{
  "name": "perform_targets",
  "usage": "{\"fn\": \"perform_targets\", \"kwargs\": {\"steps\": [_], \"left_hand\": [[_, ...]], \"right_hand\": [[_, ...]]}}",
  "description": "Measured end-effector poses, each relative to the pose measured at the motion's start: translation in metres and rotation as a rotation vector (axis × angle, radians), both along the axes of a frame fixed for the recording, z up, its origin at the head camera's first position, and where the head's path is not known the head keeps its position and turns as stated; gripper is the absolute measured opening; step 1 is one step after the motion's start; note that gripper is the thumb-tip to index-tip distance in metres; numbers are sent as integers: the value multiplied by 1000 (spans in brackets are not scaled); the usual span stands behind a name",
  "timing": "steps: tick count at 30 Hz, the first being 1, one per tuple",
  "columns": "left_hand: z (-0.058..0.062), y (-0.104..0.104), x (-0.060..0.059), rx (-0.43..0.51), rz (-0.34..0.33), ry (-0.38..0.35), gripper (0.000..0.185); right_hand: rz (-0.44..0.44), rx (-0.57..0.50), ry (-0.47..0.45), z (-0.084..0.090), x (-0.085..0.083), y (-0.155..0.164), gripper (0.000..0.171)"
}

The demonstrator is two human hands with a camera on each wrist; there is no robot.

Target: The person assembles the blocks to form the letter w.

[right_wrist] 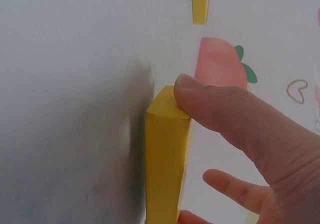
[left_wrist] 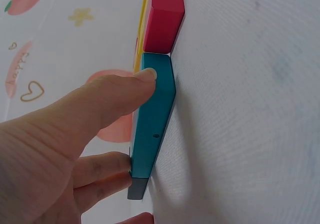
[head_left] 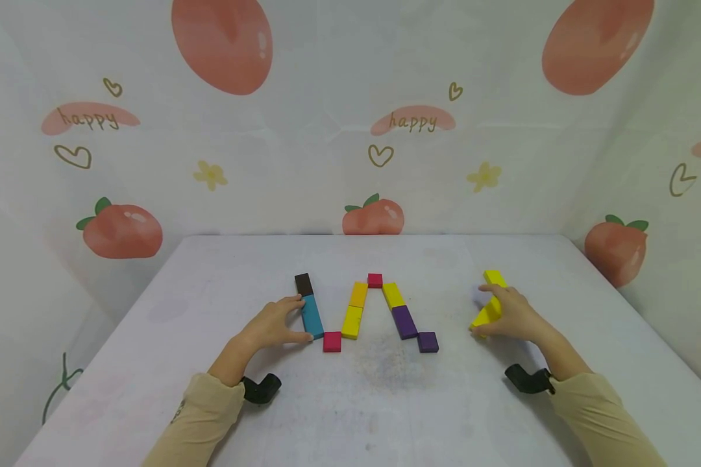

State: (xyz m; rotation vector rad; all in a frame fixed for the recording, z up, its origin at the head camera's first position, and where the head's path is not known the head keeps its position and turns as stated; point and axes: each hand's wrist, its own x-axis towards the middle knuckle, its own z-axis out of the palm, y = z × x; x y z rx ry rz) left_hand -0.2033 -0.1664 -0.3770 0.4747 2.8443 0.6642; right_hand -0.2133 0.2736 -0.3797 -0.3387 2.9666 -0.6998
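Note:
In the head view, a zigzag row of blocks lies on the white table. My left hand [head_left: 277, 322] holds the blue block [head_left: 312, 316] at its left end, with the thumb [left_wrist: 120, 96] on the block's near end and fingertips at its side. A dark brown block [head_left: 304, 284] touches the blue block's far end; a red block [head_left: 332, 342] sits at its near end. At the right, my right hand [head_left: 511, 314] holds a yellow block [head_left: 488, 312], its thumb [right_wrist: 220, 103] against the near end. Another yellow block [head_left: 494, 277] lies beyond, partly hidden by the fingers.
The row continues with an orange-yellow block [head_left: 359, 294], yellow blocks [head_left: 352, 322] [head_left: 394, 295], a red block [head_left: 375, 280] at the peak, and purple blocks [head_left: 405, 322] [head_left: 428, 342]. A printed curtain [head_left: 304, 168] hangs behind the table [head_left: 350, 415].

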Motion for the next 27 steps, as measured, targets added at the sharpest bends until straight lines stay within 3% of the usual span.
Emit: {"fn": "perform_targets", "kwargs": {"steps": [8,27], "left_hand": [[0,0,0,3,-3,-1,75],[-3,-1,-2,-3,11,1,74]], "right_hand": [[90,-32,71,2,-4,-9,79],[216,-86,93,-2,-8,-29,77]]}}
